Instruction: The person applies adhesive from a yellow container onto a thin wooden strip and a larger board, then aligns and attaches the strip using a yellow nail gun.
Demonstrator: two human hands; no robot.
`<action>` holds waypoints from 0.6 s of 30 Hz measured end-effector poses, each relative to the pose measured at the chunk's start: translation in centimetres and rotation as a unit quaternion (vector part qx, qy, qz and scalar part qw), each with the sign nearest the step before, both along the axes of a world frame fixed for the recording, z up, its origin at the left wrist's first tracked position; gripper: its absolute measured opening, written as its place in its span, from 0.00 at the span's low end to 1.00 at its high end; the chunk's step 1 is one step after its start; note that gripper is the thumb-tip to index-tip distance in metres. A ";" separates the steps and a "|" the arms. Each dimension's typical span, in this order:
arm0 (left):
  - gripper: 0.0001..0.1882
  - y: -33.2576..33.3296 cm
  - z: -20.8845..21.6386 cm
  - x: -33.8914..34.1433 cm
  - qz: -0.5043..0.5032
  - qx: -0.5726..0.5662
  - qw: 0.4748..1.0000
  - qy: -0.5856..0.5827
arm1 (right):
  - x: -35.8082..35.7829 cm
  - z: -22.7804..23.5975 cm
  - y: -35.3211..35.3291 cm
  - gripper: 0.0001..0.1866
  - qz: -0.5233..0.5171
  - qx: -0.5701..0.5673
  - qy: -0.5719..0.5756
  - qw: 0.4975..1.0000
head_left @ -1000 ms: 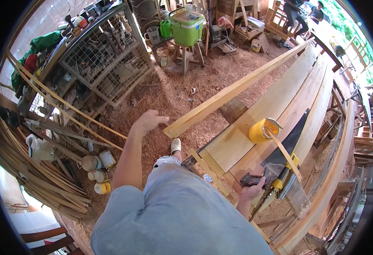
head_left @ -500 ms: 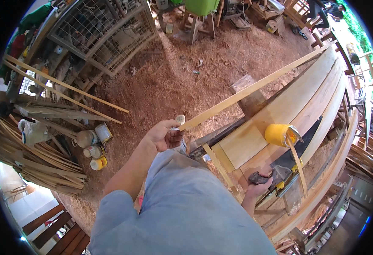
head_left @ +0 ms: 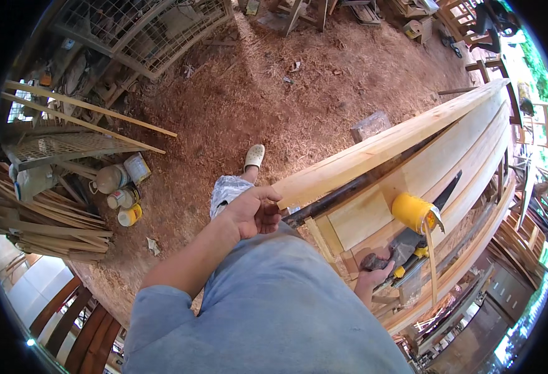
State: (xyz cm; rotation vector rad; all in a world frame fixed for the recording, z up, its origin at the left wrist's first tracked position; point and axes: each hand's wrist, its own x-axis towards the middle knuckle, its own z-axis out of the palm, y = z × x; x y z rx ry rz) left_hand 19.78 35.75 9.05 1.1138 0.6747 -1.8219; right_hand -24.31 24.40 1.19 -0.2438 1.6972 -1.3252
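Observation:
My left hand (head_left: pixel 256 214) is closed at the near end of a long pale plank (head_left: pixel 373 149), its thumb at the plank's corner and its other fingers curled. The plank slants away to the far right, its broad face showing. Lower right, my right hand (head_left: pixel 377 274) grips a dark tool with yellow parts (head_left: pixel 405 246), resting by the boards; its exact kind is unclear. Just beyond that tool stands a yellow container (head_left: pixel 410 210) with a thin wooden stick (head_left: pixel 433 268) across its mouth. Pale boards (head_left: pixel 358 221) lie beneath them.
A wooden block (head_left: pixel 370 126) lies beyond the plank on the shaving-strewn floor (head_left: pixel 311 93). Left are several containers, including a yellow-and-white tub (head_left: pixel 130 215), beside stacked wood strips (head_left: pixel 55 227). Two thin strips (head_left: pixel 99 112) jut out at upper left. A light clog (head_left: pixel 254 156) shows ahead.
The plank has rolled from its narrow edge to its broad face, its near end beside my left hand. My left hand has shifted right and down. My right hand still grips the dark tool.

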 end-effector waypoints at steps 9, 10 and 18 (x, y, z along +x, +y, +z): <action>0.23 -0.7 0.2 0.3 -0.017 -0.006 1.000 0.015 | -2.0 -0.9 -0.2 0.17 0.023 -0.012 -0.030 0.999; 0.22 -0.7 0.2 0.3 -0.014 -0.002 1.000 0.014 | -1.9 -1.0 -0.2 0.17 0.024 -0.011 -0.030 0.999; 0.13 -1.0 0.2 0.2 -0.004 0.010 1.000 0.029 | -1.5 -0.9 -0.1 0.17 0.010 -0.028 -0.037 0.999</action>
